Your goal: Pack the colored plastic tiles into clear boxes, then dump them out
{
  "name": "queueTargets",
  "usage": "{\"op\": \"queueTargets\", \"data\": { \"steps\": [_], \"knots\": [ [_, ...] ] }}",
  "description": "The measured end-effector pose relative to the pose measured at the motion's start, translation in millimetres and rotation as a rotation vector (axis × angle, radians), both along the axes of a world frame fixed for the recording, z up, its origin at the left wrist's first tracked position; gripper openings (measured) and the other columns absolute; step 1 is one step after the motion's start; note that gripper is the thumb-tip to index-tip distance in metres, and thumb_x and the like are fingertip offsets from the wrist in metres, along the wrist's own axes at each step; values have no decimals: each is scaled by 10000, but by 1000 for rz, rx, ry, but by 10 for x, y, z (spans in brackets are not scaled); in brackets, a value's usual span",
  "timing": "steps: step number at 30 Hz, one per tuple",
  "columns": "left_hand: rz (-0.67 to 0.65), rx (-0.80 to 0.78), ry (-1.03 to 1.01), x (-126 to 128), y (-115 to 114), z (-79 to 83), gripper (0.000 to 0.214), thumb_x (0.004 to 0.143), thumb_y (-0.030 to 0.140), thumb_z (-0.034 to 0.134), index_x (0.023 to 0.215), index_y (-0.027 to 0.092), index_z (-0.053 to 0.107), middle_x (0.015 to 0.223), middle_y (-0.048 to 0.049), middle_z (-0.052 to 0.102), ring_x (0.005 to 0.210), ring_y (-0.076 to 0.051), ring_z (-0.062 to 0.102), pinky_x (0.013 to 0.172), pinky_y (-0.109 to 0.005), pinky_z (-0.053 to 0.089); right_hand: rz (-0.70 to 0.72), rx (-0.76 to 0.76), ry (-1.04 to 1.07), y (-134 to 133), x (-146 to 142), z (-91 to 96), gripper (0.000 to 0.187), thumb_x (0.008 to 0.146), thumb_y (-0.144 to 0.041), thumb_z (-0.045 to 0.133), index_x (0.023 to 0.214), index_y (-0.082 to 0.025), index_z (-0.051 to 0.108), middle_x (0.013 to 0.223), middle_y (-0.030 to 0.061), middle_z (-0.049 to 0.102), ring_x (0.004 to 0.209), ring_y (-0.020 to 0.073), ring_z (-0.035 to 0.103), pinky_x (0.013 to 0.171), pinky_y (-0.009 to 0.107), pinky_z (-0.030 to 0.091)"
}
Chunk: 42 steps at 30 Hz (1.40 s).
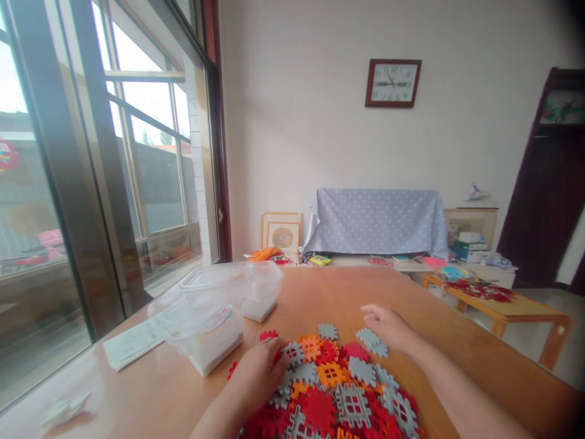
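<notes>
A heap of flat toothed plastic tiles (336,390) in red, grey and orange lies on the wooden table (320,292) in front of me. My left hand (258,375) rests on the left side of the heap, fingers curled down onto the tiles. My right hand (388,326) lies at the far right edge of the heap, fingers together and touching a grey tile (372,341). What either hand grips, if anything, is hidden under the fingers.
Two clear plastic boxes (214,308) with lids stand left of the heap, beside a printed paper sheet (132,341). A crumpled tissue (64,408) lies near the left edge. A low wooden table (498,305) and a covered sofa (377,219) stand beyond.
</notes>
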<state>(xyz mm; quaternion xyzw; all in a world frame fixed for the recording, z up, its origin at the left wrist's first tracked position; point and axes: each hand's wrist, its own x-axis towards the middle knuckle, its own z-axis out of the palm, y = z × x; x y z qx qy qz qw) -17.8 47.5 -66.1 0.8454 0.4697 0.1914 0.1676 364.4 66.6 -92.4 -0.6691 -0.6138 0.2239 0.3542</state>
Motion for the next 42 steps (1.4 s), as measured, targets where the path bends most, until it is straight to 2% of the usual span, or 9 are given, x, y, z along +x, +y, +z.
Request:
{"op": "queueTargets", "data": {
  "steps": [4, 10, 17, 22, 26, 30, 33, 37, 42],
  "knots": [
    [-24, -11, 12, 29, -7, -4, 281, 961, 389, 496, 1146, 256, 661, 1167, -61, 719, 1088, -249, 648, 926, -310, 467, 6, -10, -77, -111, 218, -239, 612, 776, -343, 633, 1363, -175, 596, 1365, 140, 657, 1259, 276, 618, 1008, 378, 500],
    [-24, -3, 18, 44, 22, -13, 333, 961, 405, 503, 1209, 251, 662, 1249, -75, 699, 1160, -259, 633, 995, -336, 455, -68, 23, -226, -113, 124, -434, 582, 740, -367, 719, 1297, -214, 648, 1254, 125, 706, 1193, 296, 627, 1024, 403, 453],
    [-22, 15, 21, 49, 49, -47, 353, 959, 427, 508, 1217, 247, 670, 1270, -85, 690, 1168, -268, 634, 1012, -353, 461, -167, 31, -287, -164, 319, -354, 610, 778, -509, 705, 1322, -249, 608, 1195, 105, 687, 1100, 273, 638, 897, 359, 489],
    [-21, 25, 24, 75, 31, -61, 358, 961, 436, 505, 1236, 266, 660, 1302, -80, 678, 1193, -262, 623, 1039, -356, 446, -90, -76, -244, -233, 433, -331, 657, 762, -664, 683, 1224, -197, 664, 1043, 100, 694, 901, 248, 662, 784, 344, 504],
    [-21, 28, 47, 89, 20, -15, 363, 961, 438, 500, 1226, 254, 666, 1309, -95, 672, 1219, -274, 613, 1050, -376, 444, -34, -67, -205, -280, 485, -298, 592, 814, -545, 659, 1296, -201, 630, 1193, 101, 666, 1009, 235, 658, 865, 326, 510],
    [-20, 49, 57, 86, 28, -5, 366, 961, 430, 500, 1230, 245, 665, 1269, -101, 684, 1177, -273, 637, 1019, -375, 464, 102, -71, -234, -343, 475, -251, 716, 698, -416, 763, 1368, -226, 596, 1337, 90, 595, 1173, 257, 599, 955, 313, 478],
    [-13, 53, 64, 82, 27, -8, 355, 959, 420, 505, 1224, 250, 668, 1265, -94, 685, 1174, -269, 638, 1012, -363, 462, 134, -68, -274, -371, 429, -218, 560, 651, -358, 782, 1192, -234, 707, 1154, 65, 654, 1067, 257, 616, 907, 314, 472],
    [-10, 46, 74, 85, 12, 18, 333, 960, 409, 499, 1193, 249, 675, 1235, -89, 692, 1160, -275, 642, 959, -347, 479, 124, -46, -305, -371, 386, -177, 253, 715, -345, 726, 939, -232, 755, 987, 35, 663, 909, 218, 617, 810, 287, 458],
    [-14, 48, 62, 82, 8, 28, 312, 958, 390, 502, 1177, 250, 674, 1215, -83, 690, 1144, -275, 642, 926, -337, 485, 32, -16, -340, -341, 390, -161, 261, 813, -457, 660, 903, -226, 741, 976, 45, 669, 904, 219, 610, 809, 290, 444]
  ]
}}
